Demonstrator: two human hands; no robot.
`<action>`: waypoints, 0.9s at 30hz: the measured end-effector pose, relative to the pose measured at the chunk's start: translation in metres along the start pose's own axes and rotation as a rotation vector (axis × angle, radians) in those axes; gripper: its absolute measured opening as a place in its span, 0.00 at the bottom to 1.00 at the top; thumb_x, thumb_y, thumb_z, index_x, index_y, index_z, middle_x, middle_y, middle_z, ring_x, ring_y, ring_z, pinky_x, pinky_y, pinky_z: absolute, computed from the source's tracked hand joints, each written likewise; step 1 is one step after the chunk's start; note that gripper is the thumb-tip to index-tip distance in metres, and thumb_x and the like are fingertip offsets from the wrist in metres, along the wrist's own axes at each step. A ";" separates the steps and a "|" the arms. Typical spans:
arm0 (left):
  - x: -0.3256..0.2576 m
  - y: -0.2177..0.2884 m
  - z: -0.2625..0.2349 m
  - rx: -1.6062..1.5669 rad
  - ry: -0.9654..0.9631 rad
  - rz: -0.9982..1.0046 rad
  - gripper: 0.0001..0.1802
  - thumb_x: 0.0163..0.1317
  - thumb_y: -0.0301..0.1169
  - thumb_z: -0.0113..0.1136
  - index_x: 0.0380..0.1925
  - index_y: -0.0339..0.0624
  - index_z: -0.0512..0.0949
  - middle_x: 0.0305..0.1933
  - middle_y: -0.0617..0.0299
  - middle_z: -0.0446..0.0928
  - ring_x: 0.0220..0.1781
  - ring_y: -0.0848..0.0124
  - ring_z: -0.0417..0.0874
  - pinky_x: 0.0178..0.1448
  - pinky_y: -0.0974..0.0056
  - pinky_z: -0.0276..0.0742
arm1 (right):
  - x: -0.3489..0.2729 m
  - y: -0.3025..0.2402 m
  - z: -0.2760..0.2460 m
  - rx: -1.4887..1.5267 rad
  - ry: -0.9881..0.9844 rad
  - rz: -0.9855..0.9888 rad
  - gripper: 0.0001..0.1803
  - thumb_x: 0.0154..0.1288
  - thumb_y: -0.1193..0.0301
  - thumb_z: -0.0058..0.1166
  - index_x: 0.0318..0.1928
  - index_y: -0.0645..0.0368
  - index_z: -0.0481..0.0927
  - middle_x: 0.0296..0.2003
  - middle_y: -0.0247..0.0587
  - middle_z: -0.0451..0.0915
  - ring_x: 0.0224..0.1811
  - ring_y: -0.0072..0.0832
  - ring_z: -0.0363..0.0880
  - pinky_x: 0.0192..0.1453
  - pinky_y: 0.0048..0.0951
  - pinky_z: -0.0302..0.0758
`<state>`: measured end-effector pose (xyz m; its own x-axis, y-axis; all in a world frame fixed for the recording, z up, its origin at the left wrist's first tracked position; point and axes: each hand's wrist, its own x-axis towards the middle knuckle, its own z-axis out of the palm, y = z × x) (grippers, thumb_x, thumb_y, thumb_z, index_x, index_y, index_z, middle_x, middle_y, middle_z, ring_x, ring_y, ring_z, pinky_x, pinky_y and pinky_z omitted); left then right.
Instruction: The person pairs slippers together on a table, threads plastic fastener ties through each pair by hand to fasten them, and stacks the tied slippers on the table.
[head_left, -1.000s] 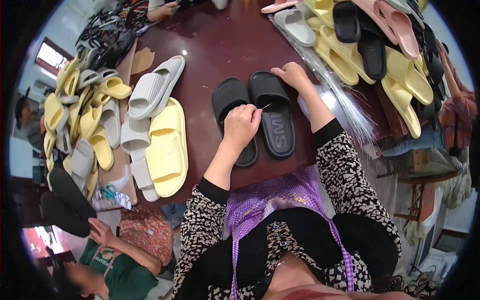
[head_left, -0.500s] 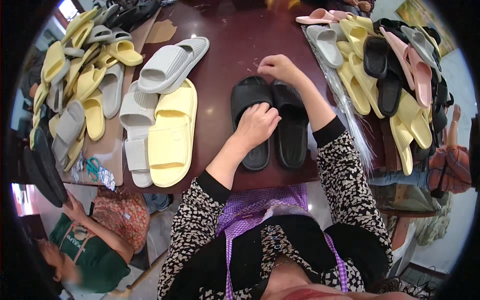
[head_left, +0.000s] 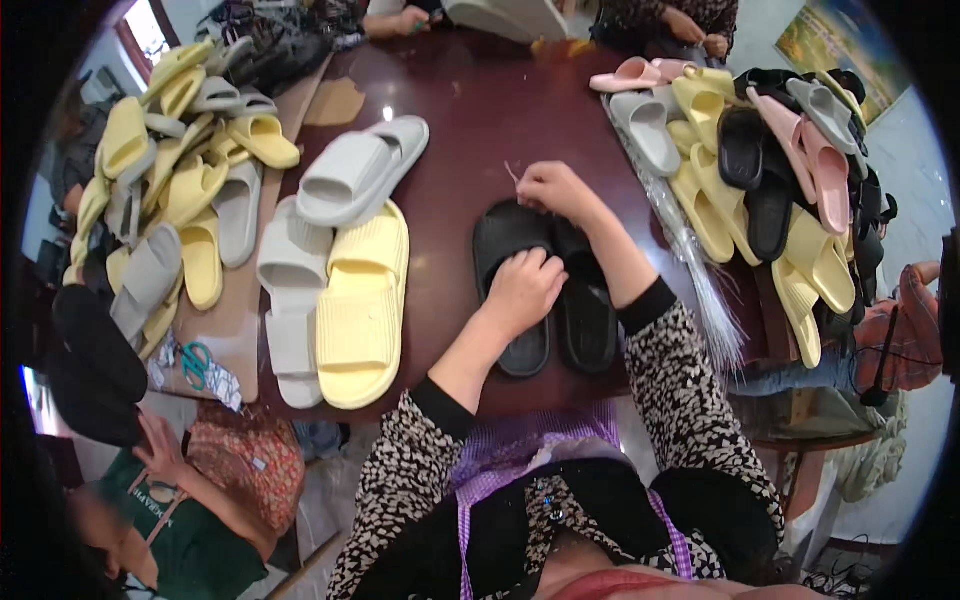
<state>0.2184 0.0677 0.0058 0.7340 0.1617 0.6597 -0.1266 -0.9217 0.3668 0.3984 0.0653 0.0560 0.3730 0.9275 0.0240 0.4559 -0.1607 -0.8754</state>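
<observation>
A pair of black slippers [head_left: 526,345] lies side by side on the table before me, toes pointing away. My left hand [head_left: 527,290] is closed at the opening of the left slipper, fingers curled against the edge of its strap. Above the toe of the right slipper [head_left: 588,325], my right hand [head_left: 556,190] is closed in a pinch. A thin pale plastic tie [head_left: 513,173] sticks out from its fingertips; where the tie's other end runs is hidden.
Left of the slippers lie grey slippers [head_left: 350,180] and a yellow pair [head_left: 362,335]. A clear bundle of plastic strands [head_left: 700,290] borders a mixed slipper pile at right. Another pile, with teal scissors [head_left: 196,366], is at left. Co-workers' hands [head_left: 685,25] show across the table.
My right hand has come nearer, toward the slippers' toes, with the tie now in view. My left hand stays at the left slipper. A large pale object and other people's hands appear at the far edge.
</observation>
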 end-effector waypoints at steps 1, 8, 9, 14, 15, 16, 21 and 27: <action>0.000 0.002 -0.001 0.014 0.013 0.030 0.05 0.53 0.30 0.61 0.28 0.44 0.75 0.29 0.57 0.71 0.33 0.59 0.75 0.38 0.58 0.73 | -0.007 0.003 -0.002 0.126 0.029 0.012 0.09 0.57 0.71 0.54 0.27 0.65 0.79 0.21 0.35 0.78 0.21 0.21 0.74 0.26 0.23 0.71; 0.015 0.030 -0.029 -0.298 0.121 -0.188 0.08 0.59 0.26 0.57 0.38 0.37 0.77 0.31 0.54 0.76 0.31 0.63 0.78 0.38 0.65 0.75 | -0.035 0.019 0.002 0.420 0.257 -0.186 0.05 0.59 0.74 0.54 0.29 0.63 0.78 0.24 0.35 0.78 0.25 0.20 0.74 0.29 0.21 0.70; 0.027 0.031 -0.033 -0.311 0.264 -0.211 0.08 0.59 0.25 0.57 0.39 0.36 0.77 0.32 0.53 0.77 0.32 0.62 0.79 0.38 0.64 0.75 | -0.041 0.022 0.003 0.387 0.290 -0.241 0.05 0.59 0.74 0.54 0.29 0.63 0.78 0.24 0.35 0.78 0.27 0.20 0.75 0.31 0.21 0.71; 0.068 -0.024 -0.042 -0.511 0.400 -0.616 0.09 0.59 0.26 0.59 0.38 0.33 0.79 0.34 0.59 0.80 0.33 0.72 0.79 0.36 0.67 0.75 | -0.048 0.016 0.014 0.256 0.335 -0.443 0.04 0.59 0.75 0.54 0.30 0.65 0.77 0.25 0.36 0.78 0.30 0.21 0.76 0.35 0.23 0.72; 0.069 -0.031 -0.035 -0.504 0.388 -0.616 0.09 0.59 0.26 0.59 0.38 0.33 0.79 0.34 0.59 0.80 0.33 0.72 0.79 0.36 0.67 0.75 | -0.049 0.017 0.014 0.245 0.304 -0.425 0.04 0.60 0.76 0.53 0.31 0.65 0.77 0.26 0.35 0.79 0.31 0.20 0.76 0.37 0.22 0.72; 0.069 -0.037 -0.029 -0.723 0.360 -0.675 0.09 0.60 0.26 0.59 0.38 0.34 0.79 0.34 0.60 0.80 0.32 0.74 0.78 0.35 0.69 0.73 | -0.049 0.017 0.014 0.234 0.273 -0.410 0.03 0.61 0.77 0.53 0.33 0.65 0.77 0.28 0.33 0.79 0.33 0.20 0.76 0.39 0.21 0.72; 0.063 -0.044 -0.008 -1.220 0.283 -0.748 0.07 0.60 0.27 0.60 0.37 0.36 0.79 0.32 0.64 0.79 0.28 0.80 0.74 0.30 0.75 0.67 | -0.055 0.022 0.016 0.171 0.238 -0.426 0.03 0.61 0.77 0.53 0.33 0.65 0.77 0.29 0.33 0.79 0.33 0.18 0.75 0.40 0.21 0.72; 0.051 -0.045 -0.008 -1.259 0.245 -0.680 0.06 0.61 0.25 0.58 0.37 0.36 0.78 0.31 0.64 0.78 0.25 0.80 0.72 0.28 0.75 0.66 | -0.061 0.017 0.018 0.133 0.241 -0.425 0.04 0.57 0.75 0.55 0.30 0.63 0.77 0.26 0.43 0.79 0.30 0.27 0.78 0.37 0.26 0.73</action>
<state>0.2562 0.1201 0.0284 0.7760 0.6066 0.1728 -0.3927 0.2502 0.8850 0.3690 0.0119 0.0308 0.3595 0.7949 0.4887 0.5066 0.2735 -0.8176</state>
